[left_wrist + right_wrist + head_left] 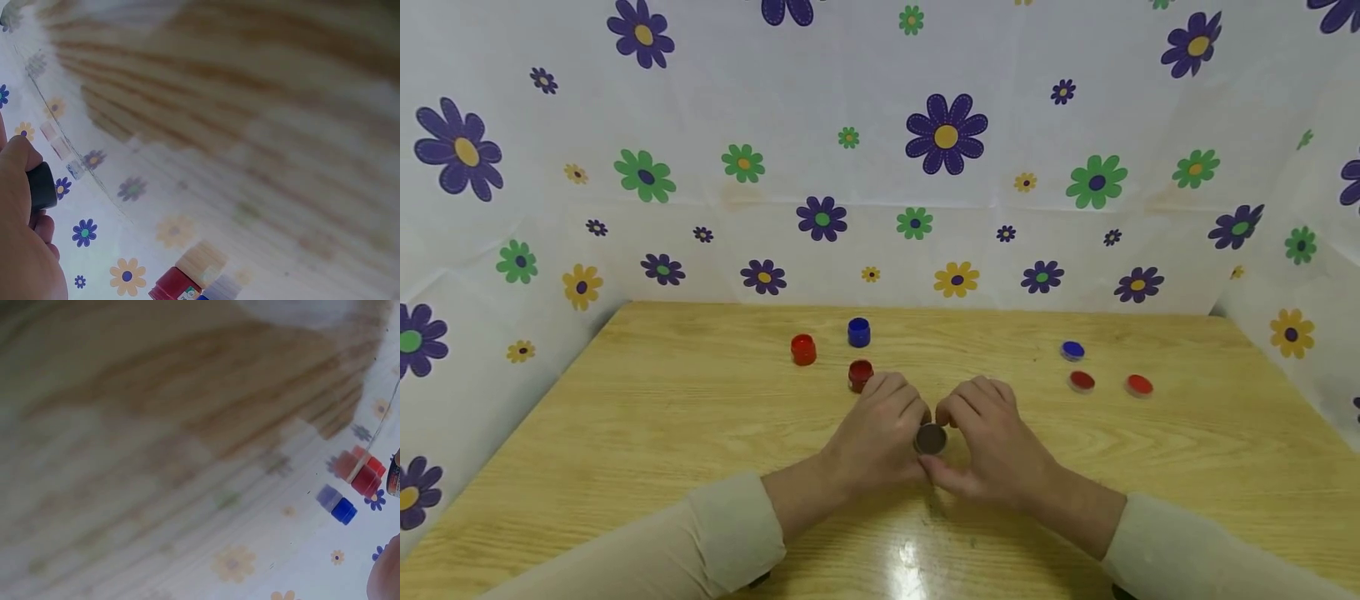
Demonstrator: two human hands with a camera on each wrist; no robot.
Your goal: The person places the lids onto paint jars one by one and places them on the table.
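Between my two hands is a small black paint jar [931, 438], its dark round top facing up toward the head camera. My left hand [880, 429] grips the jar's left side. From the right, the thumb and curled fingers of my right hand [992, 442] pinch it near the top. The left wrist view shows the dark jar [42, 186] in the fingers; a slice of its label shows on the jar [394, 478] at the right wrist view's edge. Just beyond my left fingers stands a lidless dark red paint jar [861, 377].
Farther back stand a bright red jar [803, 350] and a blue jar [859, 332], both uncovered. On the right lie a blue lid [1072, 351], a dark red lid [1082, 382] and a bright red lid [1139, 386]. A flowered cloth [865, 175] borders the wooden table [662, 417].
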